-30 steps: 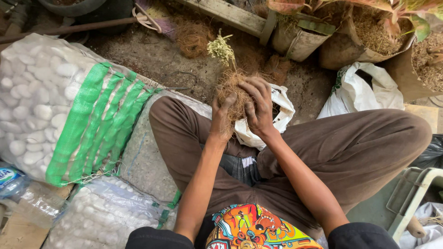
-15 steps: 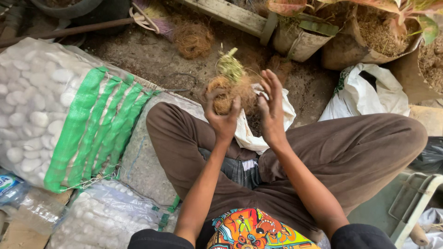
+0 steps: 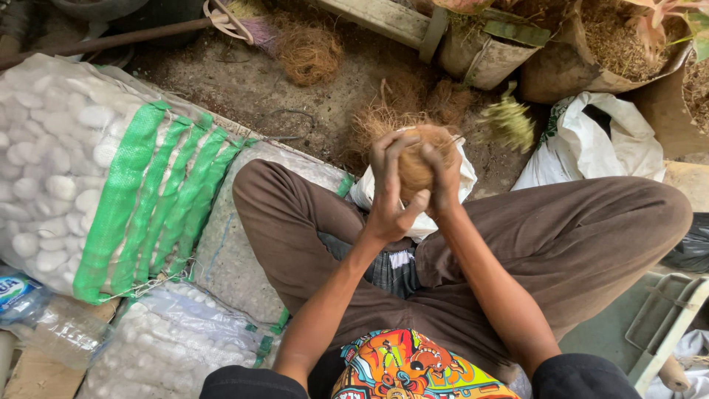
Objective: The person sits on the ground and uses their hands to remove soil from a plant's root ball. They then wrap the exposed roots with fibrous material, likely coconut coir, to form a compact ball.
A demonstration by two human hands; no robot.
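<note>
I sit cross-legged in brown trousers (image 3: 576,236). Both hands are wrapped around a brown ball of coconut fibre (image 3: 415,164), held above my lap. My left hand (image 3: 388,198) grips its near left side, fingers curled over the top. My right hand (image 3: 444,181) clasps the right side. A small green, tufted plant (image 3: 506,123) sticks out of the ball to the right, blurred. Loose fibre (image 3: 373,122) hangs off the ball's far left. Under my hands lies a white plastic bag (image 3: 467,179).
Mesh sacks of white pebbles with green stripes (image 3: 111,177) lie to my left, and another (image 3: 155,347) lies lower down. Pots filled with coconut fibre (image 3: 591,52) stand at the far right. A fibre clump (image 3: 310,52) lies on the dirt. There is another white bag (image 3: 591,140) and a plastic bottle (image 3: 15,292).
The ball has been turned in my hands. The plant tuft went from pointing up and away to pointing right. Both hands now close more tightly round the ball.
</note>
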